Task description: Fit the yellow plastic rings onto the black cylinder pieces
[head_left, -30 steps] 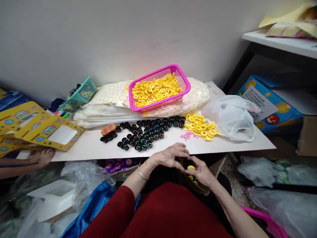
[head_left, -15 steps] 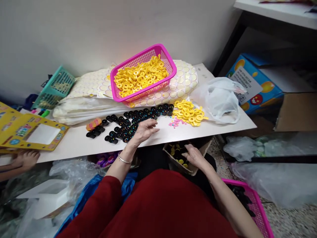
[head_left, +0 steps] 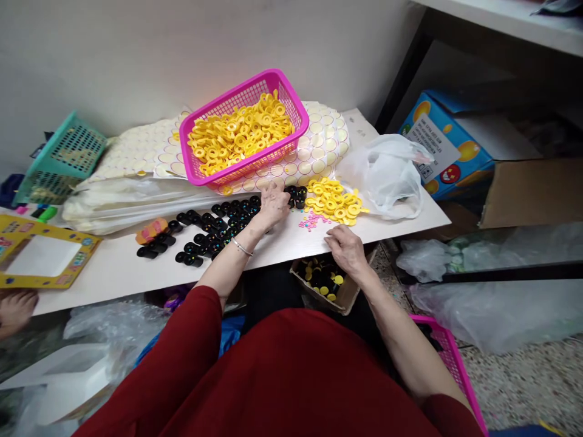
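Observation:
My left hand [head_left: 274,205] reaches into the rows of small black round cups [head_left: 228,220], several of which hold coloured beads. Its fingers bend down, closed among the cups, and hide whatever is between them. My right hand [head_left: 347,247] is at the table's front edge with fingers curled in a pinch; what they hold, if anything, does not show. Just beyond it lie scattered pink beads [head_left: 313,221] and a pile of yellow ring-shaped pieces [head_left: 334,200]. Below the right hand, a cardboard box [head_left: 353,293] holds black pieces and yellow discs.
A pink basket [head_left: 190,173] full of yellow ring pieces rests on patterned sheets behind the cups. A white plastic bag [head_left: 392,176] sits on the right. A yellow printed carton [head_left: 64,282] and another person's hand [head_left: 17,311] are on the left.
My right hand has come up out of the cardboard box to the table edge. My left hand has moved farther forward, and its fingers have bent down among the black cups.

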Available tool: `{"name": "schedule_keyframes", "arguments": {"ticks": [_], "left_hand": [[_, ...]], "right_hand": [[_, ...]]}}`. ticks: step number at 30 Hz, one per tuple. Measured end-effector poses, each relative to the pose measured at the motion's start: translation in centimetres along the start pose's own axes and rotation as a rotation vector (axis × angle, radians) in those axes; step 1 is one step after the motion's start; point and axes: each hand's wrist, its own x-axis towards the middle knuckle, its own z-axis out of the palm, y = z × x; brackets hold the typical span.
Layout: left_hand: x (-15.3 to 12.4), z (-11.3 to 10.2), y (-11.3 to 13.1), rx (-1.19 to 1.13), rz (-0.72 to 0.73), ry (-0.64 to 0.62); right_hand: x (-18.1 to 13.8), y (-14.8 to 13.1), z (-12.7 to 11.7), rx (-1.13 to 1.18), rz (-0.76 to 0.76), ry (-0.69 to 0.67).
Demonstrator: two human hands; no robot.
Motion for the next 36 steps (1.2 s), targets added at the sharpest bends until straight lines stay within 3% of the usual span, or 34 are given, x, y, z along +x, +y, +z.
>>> {"name": "schedule_keyframes", "arguments": {"ticks": [10,16,19,23,29,32,36], "left_hand": [[0.3,1.2,-0.5,-0.087,0.024,0.008],[-0.8,0.3,-0.3,-0.158,0.085,0.11],[-2.5,0.3,0.1,-0.252,0.132,0.077],[-4.8,1.6,0.7,-0.343,0.198,0.023],[-6.0,4.2,1.7,-0.519,0.151,0.172],[-6.0,5.0,2.3,-0.656,0.146,0.188],[-6.0,6.0,3.0,-0.845,0.027,0.121]], "right_hand": [[4.3,-0.4,2.5,-0.253,0.08,-0.019],[4.2,-1.1,2.6,-0.268,0.008,-0.158],[3.8,-1.2,3.0,-0.281,-0.011,-0.178],[3.5,-1.1,3.5,-0.298,-0.042,-0.154],[2.0,-0.9,3.0,-0.082,-0.057,0.026],[1.2,-0.9,2.3,-0.018,-0.013,0.111],[1.0,-0.8,1.9,-0.15,0.061,0.049]]}}
